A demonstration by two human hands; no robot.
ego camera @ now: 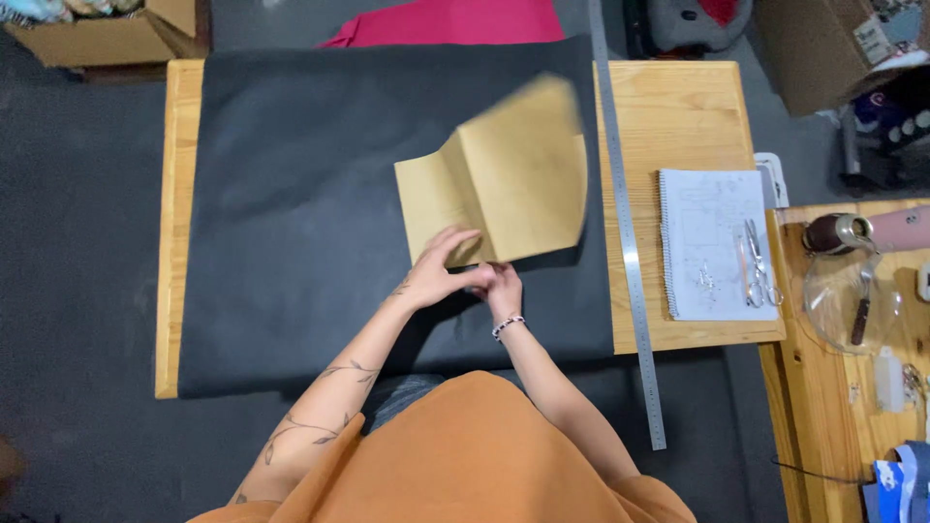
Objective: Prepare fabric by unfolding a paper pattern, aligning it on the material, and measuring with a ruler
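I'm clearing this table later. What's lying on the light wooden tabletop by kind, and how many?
Black fabric sheet: 1
Brown paper pattern piece: 1
Long metal ruler: 1
Spiral notebook: 1
Scissors on the notebook: 1
Total: 5

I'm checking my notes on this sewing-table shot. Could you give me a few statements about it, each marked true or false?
1. Both the left hand and the right hand are at the lower edge of the tan folded paper pattern piece. True.
2. The tan paper lies on bright pink fabric. False: it lies on the dark grey fabric spread over the wooden table; pink fabric shows only beyond the table's far edge.
3. A long metal ruler runs along the dark fabric's right edge. True.
4. The silver scissors sit in the right hand. False: they rest on the white spiral notebook.
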